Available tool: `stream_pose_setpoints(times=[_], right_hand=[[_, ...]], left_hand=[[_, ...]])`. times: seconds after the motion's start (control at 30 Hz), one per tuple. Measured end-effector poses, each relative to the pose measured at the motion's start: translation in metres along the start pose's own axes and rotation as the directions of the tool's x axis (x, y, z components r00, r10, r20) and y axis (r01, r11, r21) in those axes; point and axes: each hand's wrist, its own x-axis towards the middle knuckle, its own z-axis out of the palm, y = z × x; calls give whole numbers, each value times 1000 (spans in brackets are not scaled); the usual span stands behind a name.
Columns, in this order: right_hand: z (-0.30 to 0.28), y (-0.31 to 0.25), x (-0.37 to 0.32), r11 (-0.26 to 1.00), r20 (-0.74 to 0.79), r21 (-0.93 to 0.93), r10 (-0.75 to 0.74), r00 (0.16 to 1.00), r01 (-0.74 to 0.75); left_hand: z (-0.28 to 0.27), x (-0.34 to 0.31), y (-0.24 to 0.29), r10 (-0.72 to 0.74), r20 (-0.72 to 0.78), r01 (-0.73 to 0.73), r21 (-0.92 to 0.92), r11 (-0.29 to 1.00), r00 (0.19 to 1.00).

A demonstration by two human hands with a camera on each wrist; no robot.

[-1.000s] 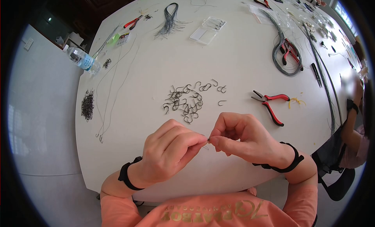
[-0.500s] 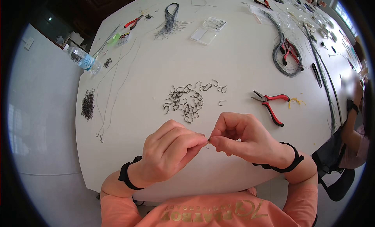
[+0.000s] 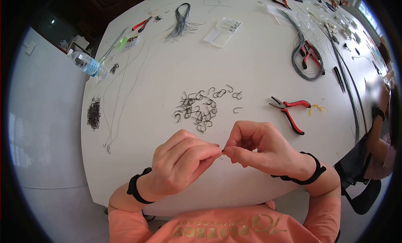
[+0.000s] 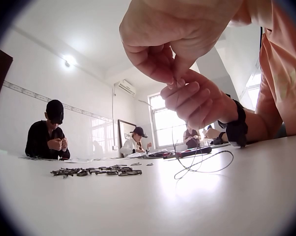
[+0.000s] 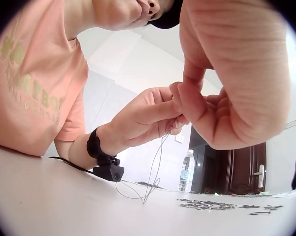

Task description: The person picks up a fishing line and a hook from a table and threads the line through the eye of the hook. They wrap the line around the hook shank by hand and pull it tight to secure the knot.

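Observation:
Both hands meet fingertip to fingertip above the near edge of the white table (image 3: 125,172). My left hand (image 3: 180,159) pinches thin grey fishing line (image 5: 162,141) between thumb and fingertips. From there the line hangs in loose loops close over the tabletop, seen in both wrist views. Against it, my right hand (image 3: 264,149) pinches a small dark piece (image 3: 223,151) between thumb and curled index finger. The fingertips hide most of that piece, and I cannot tell its kind. Just beyond the hands lies a loose pile of dark fish hooks (image 3: 194,107).
Red-handled pliers (image 3: 287,105) lie open to the right. At the left are a dense dark heap (image 3: 94,113), hooks on lines (image 3: 108,147) and a water bottle (image 3: 88,64). Farther back lie a line bundle (image 3: 182,21), a clear case (image 3: 222,33) and coiled line (image 3: 307,78). Other people sit around.
Almost nothing differs. The left hand has shifted very slightly to the left and down, with the fingertips of both hands still together.

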Motion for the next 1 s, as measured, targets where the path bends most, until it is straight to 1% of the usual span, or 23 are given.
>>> stream_pose_setpoints(times=[0.27, 0.33, 0.53, 1.0], right_hand=[[1, -1, -1, 1000, -15, 26, 15, 1000, -14], [0, 2, 0, 1000, 0, -5, -14, 1000, 14], [-1, 0, 0, 1000, 7, -6, -4, 1000, 4], [1, 0, 0, 1000, 1, -4, -2, 1000, 2]], left_hand=[[0, 0, 0, 2, 1, -2, 2, 1000, 1000], [1, -1, 0, -14, -2, 14, -7, 1000, 1000], [-1, 0, 0, -43, 9, 44, -53, 998, 999], [-1, 0, 0, -21, 7, 22, -34, 999, 1000]])
